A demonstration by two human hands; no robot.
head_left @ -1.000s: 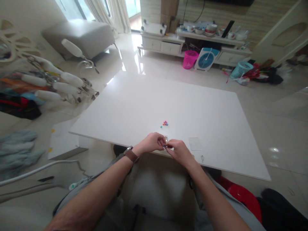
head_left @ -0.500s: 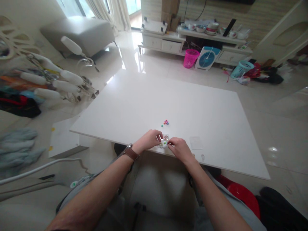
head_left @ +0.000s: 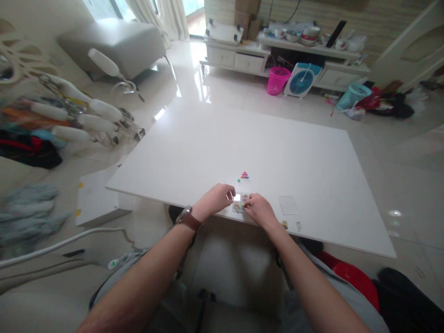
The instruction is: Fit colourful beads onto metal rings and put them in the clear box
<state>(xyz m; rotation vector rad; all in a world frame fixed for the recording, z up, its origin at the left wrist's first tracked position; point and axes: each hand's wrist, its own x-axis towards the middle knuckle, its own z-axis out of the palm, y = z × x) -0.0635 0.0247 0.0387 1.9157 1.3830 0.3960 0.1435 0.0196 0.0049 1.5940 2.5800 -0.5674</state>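
Note:
A small clear box with compartments lies near the table's front edge, between my hands. Round patterned pieces show in some compartments, and a bright patch of glare covers another. My left hand is at the box's left side, thumb and forefinger curved with a gap between them. On the right side, my right hand has its fingertips drawn together over the box, beside a tiny green bit. What those fingers hold is hidden. Past the box sit a small pile of colourful pieces and a separate green piece.
On the white table, a clear square lid-like plate lies to the right. Nearer me are a small yellow figure and a small clear piece. A red stool stands below the table at right.
The view has shifted slightly, so the table things appear further right. My hands have moved a little apart over the box, showing more of its compartments. The yellow figure is now uncovered.

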